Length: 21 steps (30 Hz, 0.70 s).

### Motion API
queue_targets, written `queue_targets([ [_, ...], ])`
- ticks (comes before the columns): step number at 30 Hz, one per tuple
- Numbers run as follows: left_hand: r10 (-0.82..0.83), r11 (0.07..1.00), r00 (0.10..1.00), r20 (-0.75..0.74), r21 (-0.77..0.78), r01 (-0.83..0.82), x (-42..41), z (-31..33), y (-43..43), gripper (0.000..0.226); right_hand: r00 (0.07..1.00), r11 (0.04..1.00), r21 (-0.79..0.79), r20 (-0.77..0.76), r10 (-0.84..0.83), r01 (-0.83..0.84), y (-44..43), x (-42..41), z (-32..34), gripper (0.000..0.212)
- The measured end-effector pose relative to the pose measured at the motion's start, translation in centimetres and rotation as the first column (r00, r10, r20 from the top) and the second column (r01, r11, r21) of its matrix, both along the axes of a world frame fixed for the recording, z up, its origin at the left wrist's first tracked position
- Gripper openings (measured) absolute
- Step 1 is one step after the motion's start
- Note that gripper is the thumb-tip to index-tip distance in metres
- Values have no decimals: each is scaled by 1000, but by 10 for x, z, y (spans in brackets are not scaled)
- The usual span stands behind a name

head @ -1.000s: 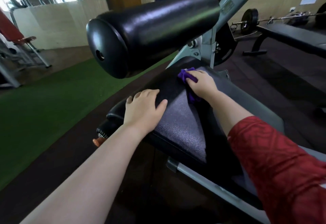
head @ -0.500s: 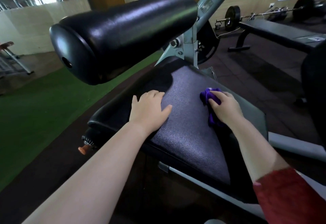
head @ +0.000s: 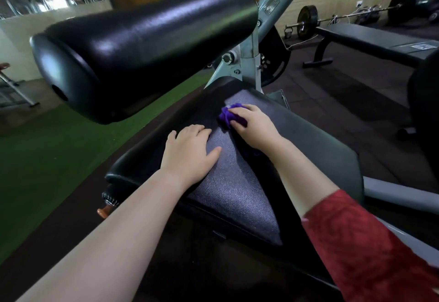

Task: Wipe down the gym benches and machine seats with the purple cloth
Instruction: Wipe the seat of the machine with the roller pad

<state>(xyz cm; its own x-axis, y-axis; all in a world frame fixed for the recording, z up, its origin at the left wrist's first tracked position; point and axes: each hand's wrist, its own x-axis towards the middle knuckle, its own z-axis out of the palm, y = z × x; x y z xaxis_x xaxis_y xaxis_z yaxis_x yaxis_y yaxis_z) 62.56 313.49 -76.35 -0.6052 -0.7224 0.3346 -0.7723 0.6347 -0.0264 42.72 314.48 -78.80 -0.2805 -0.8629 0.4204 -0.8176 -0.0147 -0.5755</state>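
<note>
Wiping under way on the machine seat [head: 237,190]. Right hand [head: 255,127] grips the bunched purple cloth [head: 229,114], pressing it on the pad's far middle. Left hand [head: 190,153] lies flat, fingers straight, bracing the near-left pad. Seat looks textured, dull; wiped areas cannot be told apart. Flat bench [head: 370,38] far right probably remains.

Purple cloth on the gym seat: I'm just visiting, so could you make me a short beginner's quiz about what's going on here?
1. True or false: the left hand lies flat on the seat.
2. Which holds the cloth? A. left hand B. right hand C. neither
3. Fill in: the sleeve on the right arm is ___.

Key: 1 true; 2 B; 3 red.
</note>
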Motion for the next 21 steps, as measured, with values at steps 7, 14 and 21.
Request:
queue_targets([
  [7,32,999,999,42,21,-33,-19,11,-31,62,1000,1000,22,-6,18,-18,-80,-22,21,37],
  [14,103,986,993,48,128,-109,-37,17,-37,62,965,976,41,148,-217,213,-95,-55,13,35],
  [21,83,986,994,71,139,-92,-31,13,-20,61,866,889,136,204,-457,437,-18,-96,-27,37],
])
